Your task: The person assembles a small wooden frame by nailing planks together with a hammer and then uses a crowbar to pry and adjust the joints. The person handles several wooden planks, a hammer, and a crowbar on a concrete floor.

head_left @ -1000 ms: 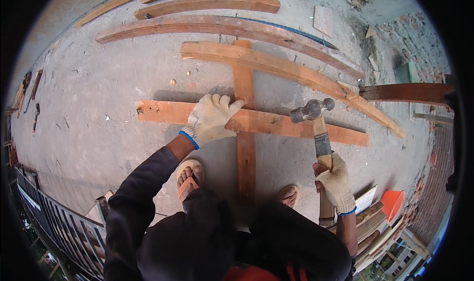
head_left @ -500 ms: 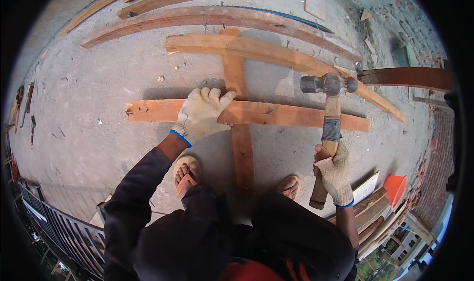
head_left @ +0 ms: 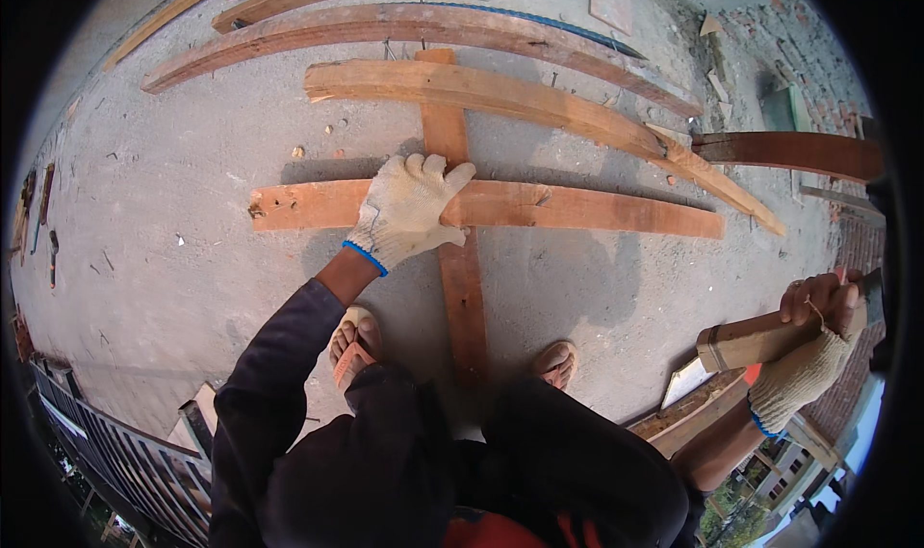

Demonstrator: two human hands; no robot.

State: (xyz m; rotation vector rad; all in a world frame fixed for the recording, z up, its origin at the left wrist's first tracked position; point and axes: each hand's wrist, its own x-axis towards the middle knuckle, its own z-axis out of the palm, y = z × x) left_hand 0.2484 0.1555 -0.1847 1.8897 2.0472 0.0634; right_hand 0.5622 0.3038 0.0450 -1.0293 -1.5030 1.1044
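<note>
The two hands are well apart. The gloved left hand (head_left: 409, 206) lies across the crosswise plank (head_left: 597, 208), fingers at its far edge and thumb by its near edge; whether it grips or merely presses cannot be told. The crosswise plank rests over the lengthwise plank (head_left: 464, 307), the left hand beside and partly over the crossing. A long timber (head_left: 520, 94) also spans the lengthwise plank, farther off. The gloved right hand (head_left: 816, 360) is at the far right of the view, clamped around the wooden handle of a hammer (head_left: 751, 343); the hammer's head is mostly lost at the dark rim. Sandalled feet (head_left: 555, 363) stand either side of the lengthwise plank.
</note>
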